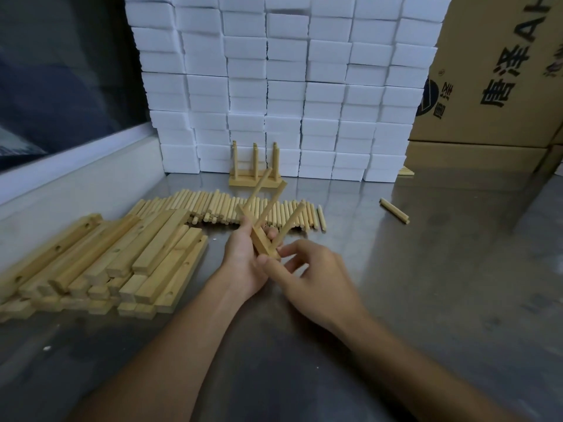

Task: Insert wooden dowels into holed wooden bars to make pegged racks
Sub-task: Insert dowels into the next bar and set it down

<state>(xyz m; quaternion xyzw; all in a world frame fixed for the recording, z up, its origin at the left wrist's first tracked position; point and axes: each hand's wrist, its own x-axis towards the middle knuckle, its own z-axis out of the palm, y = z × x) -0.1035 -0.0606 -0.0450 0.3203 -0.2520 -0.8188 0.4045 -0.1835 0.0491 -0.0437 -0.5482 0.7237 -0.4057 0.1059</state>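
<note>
A bar [261, 239] with three dowels is being gripped by the left hand [243, 263] above the tabletop [426, 269]; the nearest dowel [289, 225] is being pinched by right-hand fingers [292, 248]. Skewed pressing is risking jamming or splitting.

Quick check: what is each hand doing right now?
Left hand: grips the pale wooden bar with three dowels.
Right hand: pinches that bar's near end.
</note>
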